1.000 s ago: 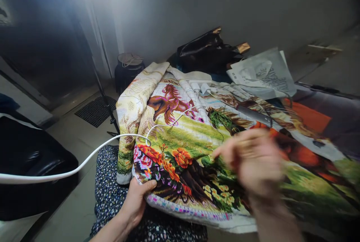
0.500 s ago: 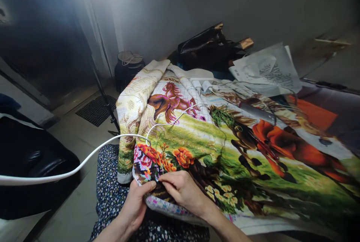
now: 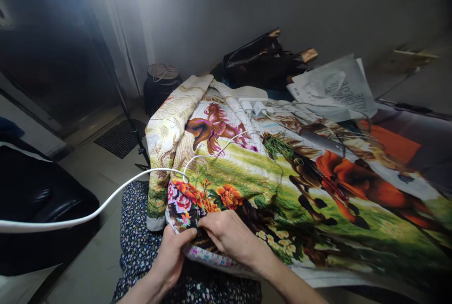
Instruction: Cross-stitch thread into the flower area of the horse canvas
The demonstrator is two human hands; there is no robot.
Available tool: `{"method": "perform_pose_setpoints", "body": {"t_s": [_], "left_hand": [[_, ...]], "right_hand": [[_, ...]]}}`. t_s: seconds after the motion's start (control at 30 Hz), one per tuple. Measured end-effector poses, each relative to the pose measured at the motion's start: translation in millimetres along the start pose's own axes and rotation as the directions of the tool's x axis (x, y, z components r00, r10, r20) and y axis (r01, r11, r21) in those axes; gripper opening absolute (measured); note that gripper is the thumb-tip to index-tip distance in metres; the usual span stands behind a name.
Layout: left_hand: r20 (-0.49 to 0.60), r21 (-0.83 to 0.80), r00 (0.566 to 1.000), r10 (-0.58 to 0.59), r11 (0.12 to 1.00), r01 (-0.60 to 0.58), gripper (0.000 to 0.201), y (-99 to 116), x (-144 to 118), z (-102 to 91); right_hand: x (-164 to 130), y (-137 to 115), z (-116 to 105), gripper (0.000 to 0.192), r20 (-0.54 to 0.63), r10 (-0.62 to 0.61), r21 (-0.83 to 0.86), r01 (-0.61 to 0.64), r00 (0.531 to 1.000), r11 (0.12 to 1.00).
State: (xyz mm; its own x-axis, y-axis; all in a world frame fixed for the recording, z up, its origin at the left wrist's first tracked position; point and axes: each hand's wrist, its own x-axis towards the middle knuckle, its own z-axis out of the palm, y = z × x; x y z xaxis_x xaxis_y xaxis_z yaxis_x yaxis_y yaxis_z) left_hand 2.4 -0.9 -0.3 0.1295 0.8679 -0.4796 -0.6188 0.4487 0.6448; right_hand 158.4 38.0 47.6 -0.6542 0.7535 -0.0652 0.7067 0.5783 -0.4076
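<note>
Head view: left hand (image 3: 172, 258) grips embroidery cloth (image 3: 247, 176) edge from below; right hand (image 3: 229, 235) pinches at stitches, prob. a needle, too small to tell. Risk: white cable (image 3: 106, 205) just above hands could snag thread.

Lighting uneven. Strongest light enters at the far left-centre, where a pale hazy glare washes the wall (image 3: 219, 7) and softens detail there. Far left of the scene falls off to deep shadow; the black seat (image 3: 38, 209) at near left shows only faint sheen. Mid-scene is adequately lit: colours on the embroidered cloth (image 3: 247, 172) read clearly and sharply near the centre. Both hands, left hand (image 3: 171, 257) and right hand (image 3: 229, 235), are sharp, without motion blur. The white cable (image 3: 106, 205) is overexposed at the near left. Right and near-right edges are stretched, smeared and darkened by wide-angle distortion and vignetting; corners go near black.
</note>
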Motion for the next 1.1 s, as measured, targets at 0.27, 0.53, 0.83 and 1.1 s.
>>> {"method": "perform_pose_setpoints", "body": {"t_s": [0.27, 0.53, 0.83, 1.1], "left_hand": [[0.016, 0.008, 0.997, 0.074, 0.997, -0.075, 0.07, 2.1, 0.3, 3.1], [0.012, 0.007, 0.999, 0.044, 0.999, -0.044, 0.069, 4.0, 0.3, 2.6], [0.018, -0.011, 0.998, 0.053, 0.999, -0.053, 0.07, 3.2, 0.0, 3.2], [0.004, 0.0, 0.999, 0.045, 0.999, -0.045, 0.069, 3.5, 0.7, 3.5]], "right_hand": [[23.0, 33.0, -2.3, 0.014, -0.052, -0.246, 0.076, 0.249, 0.968, 0.966], [24.0, 35.7, 0.3, 0.021, -0.153, -0.356, 0.023, 0.364, 0.922, 0.931], [19.6, 31.7, -2.1, 0.021, -0.196, -0.38, -0.061, 0.375, 0.904, 0.925], [18.5, 31.7, -1.7, 0.021, -0.183, -0.379, -0.076, 0.371, 0.907, 0.926]]}}
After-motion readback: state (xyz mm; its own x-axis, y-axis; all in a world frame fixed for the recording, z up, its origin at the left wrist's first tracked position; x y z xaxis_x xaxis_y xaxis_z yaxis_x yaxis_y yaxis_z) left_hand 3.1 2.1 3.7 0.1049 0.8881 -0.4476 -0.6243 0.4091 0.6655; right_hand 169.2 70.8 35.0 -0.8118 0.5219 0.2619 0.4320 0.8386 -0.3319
